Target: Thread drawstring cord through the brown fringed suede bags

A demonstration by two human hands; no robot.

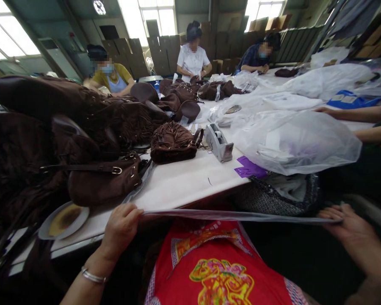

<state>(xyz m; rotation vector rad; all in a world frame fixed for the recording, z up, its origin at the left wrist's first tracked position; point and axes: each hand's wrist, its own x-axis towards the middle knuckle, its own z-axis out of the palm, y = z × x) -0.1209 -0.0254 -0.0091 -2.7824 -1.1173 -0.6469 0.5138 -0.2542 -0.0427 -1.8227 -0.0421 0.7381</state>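
Grasped in left hand [122, 224] and right hand [346, 220], taut beside the near edge of the worktop [178, 180]: clear plastic film [228, 216], apparently spread, not yet around the fringed brown handbag [173, 142].

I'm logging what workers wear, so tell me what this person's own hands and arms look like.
The left hand is ungloved, with a shiny, rounded, silver-coloured bangle around its wrist and no sleeve on the visible forearm. The right hand is ungloved too, with no bangle visible at its wrist; blur hides finer detail there.
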